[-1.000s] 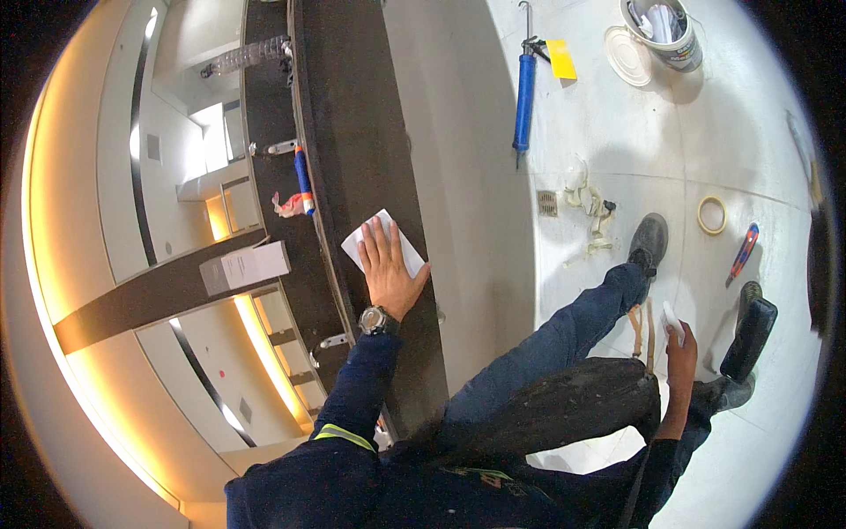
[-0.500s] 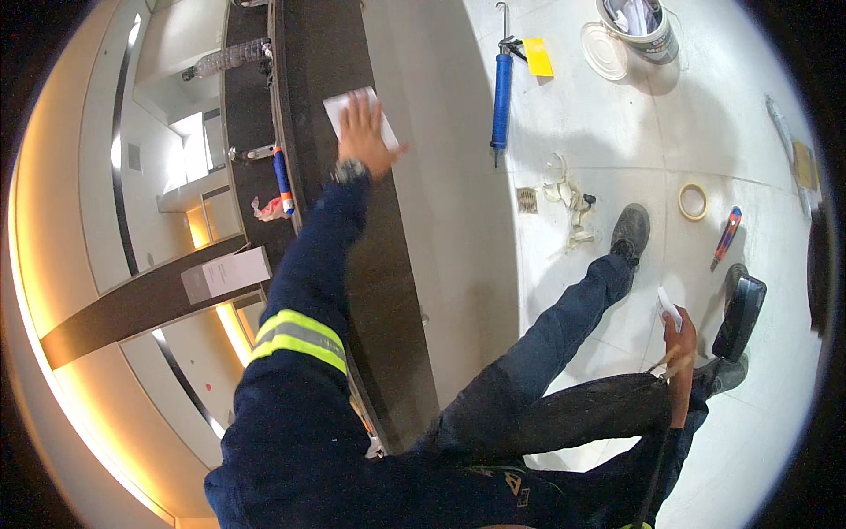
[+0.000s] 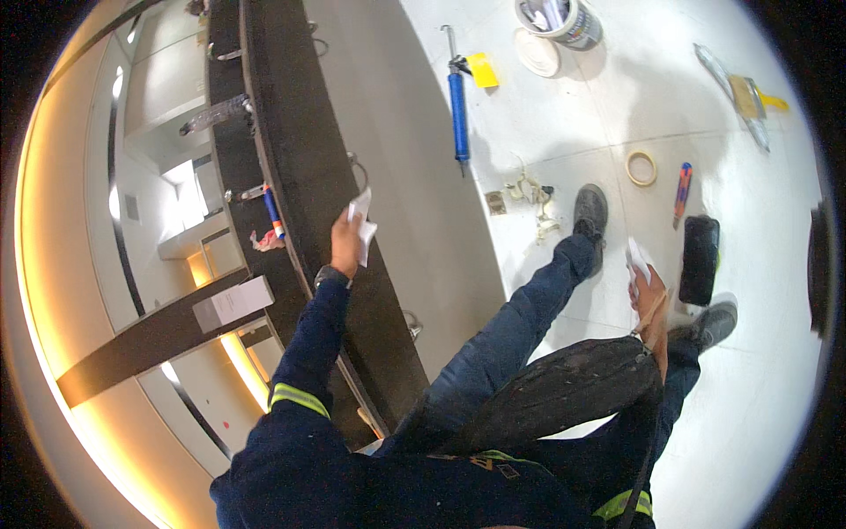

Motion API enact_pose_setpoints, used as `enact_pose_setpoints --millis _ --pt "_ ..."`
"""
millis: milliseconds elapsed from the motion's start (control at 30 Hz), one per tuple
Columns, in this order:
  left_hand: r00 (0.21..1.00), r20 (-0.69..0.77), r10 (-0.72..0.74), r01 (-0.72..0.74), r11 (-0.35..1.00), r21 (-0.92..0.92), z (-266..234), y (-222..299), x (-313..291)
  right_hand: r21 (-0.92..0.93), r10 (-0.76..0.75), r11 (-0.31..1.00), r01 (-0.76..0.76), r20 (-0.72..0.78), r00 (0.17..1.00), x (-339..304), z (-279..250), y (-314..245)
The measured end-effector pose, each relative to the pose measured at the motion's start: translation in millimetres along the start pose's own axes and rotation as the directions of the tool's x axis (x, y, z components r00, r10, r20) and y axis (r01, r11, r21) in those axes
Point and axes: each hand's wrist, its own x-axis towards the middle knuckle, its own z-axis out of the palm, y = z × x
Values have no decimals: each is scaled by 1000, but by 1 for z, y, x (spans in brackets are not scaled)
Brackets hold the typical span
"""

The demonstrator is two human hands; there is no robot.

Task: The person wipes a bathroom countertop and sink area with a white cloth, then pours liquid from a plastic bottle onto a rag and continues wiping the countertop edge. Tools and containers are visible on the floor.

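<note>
My left hand [image 3: 345, 245] is closed on a folded white wipe [image 3: 361, 222], with the wipe's loose edges standing out beyond the fingers. Hand and wipe are over the dark front panel [image 3: 308, 123] of the counter; whether they touch it I cannot tell. Lower on the right, my right hand [image 3: 650, 289] grips a crumpled white piece [image 3: 636, 257], paper or cloth, above the floor beside my legs. A black bag [image 3: 564, 388] hangs across my lap, close to the right wrist.
On the counter are a plastic bottle [image 3: 216, 115], a blue-orange tube [image 3: 274, 212] and a white box [image 3: 233, 304]. The floor holds a blue caulking gun [image 3: 458, 115], peeled scraps [image 3: 529, 194], tape [image 3: 641, 168], a utility knife [image 3: 683, 189], a black case [image 3: 701, 260] and a bucket [image 3: 577, 26].
My left hand has gone from lying flat over the wipe on the dark panel to pinching it, lower in view. The right hand still holds its white piece. The whole view has shifted.
</note>
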Motion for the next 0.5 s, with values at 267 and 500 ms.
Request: enact_pose_setpoints --millis 267,500 --pt "871 483 95 416 381 -826 159 119 -61 434 -160 900 -35 404 901 -28 29 -57" --pt "774 606 185 543 299 -785 312 133 -94 564 -109 817 -118 353 929 -36 50 -81"
